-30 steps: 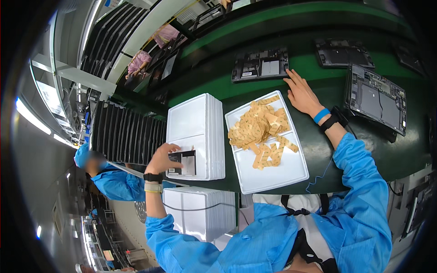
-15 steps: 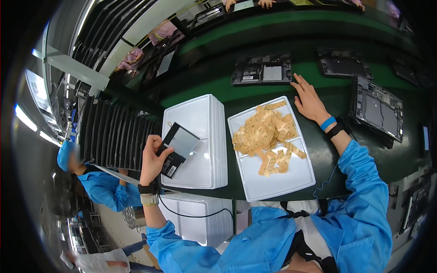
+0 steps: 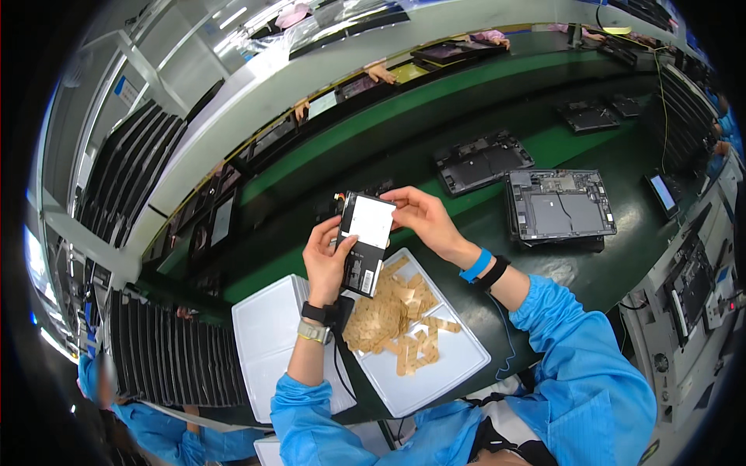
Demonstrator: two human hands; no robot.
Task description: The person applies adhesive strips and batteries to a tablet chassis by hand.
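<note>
A flat black battery pack (image 3: 365,256) with a white upper panel and a small connector lead at its top is held up over the bench. My left hand (image 3: 325,260) grips its left side, thumb across the front. At its upper right edge, the fingers of my right hand (image 3: 430,221) are closed; whether they pinch the panel's corner or the pack itself is hard to tell. Below the pack lies a heap of tan paper strips (image 3: 381,318) in a white tray (image 3: 458,365), partly hidden by the pack and my left hand.
Left of the strips stands a stack of white trays (image 3: 260,334), beside a row of upright black panels (image 3: 171,349). Opened device bodies (image 3: 559,206) are stacked at right, with another opened device (image 3: 482,161) on the green line. A co-worker (image 3: 155,427) in blue is at lower left.
My left hand has carried the battery pack up and right from over the white tray stack. My right hand has left the bench and come to the pack's edge. The view has shifted.
</note>
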